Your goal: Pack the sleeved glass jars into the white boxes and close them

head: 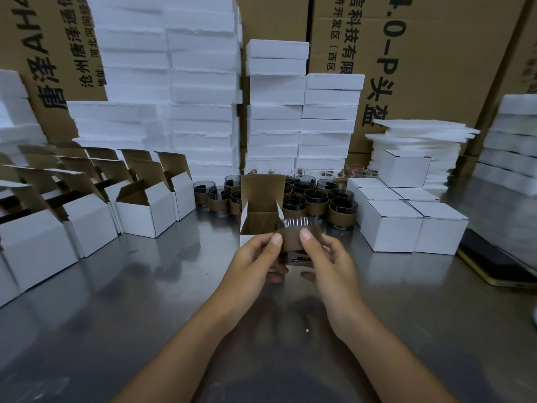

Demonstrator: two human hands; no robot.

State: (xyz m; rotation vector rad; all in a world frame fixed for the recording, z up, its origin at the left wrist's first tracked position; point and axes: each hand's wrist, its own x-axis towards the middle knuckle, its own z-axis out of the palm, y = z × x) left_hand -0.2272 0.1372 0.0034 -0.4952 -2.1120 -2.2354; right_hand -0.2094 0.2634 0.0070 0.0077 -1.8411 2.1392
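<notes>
L hand and R hand are both gripping one jar at frame ctr. Each thumb is pressing on the brown sleeve and the fingers are curling under the glass base. Jar is being held upright, clear of the table, w/ its ribbed glass rim showing above the sleeve.

Box is sitting at 11 o'clock from the jar, just behind it. Its lid is standing up and the brown inside is facing the camera. Jar is overlapping the box's front R corner and isn't inside. Can't tell whether the L fingers are touching the box front.

At 12 o'clock, behind the box, more sleeved jars are standing in a tight group. At 9–10 o'clock, open boxes are lining up in rows, lids raised. At 2–3 o'clock, closed boxes are sitting in a block, w/ one more on top further back.

Foam blocks are stacking high from 10 to 1 o'clock. Foam sheets are piling up at 2 o'clock. Phone is lying flat at 3 o'clock near the table edge. Printed cartons are filling the bkgd.
</notes>
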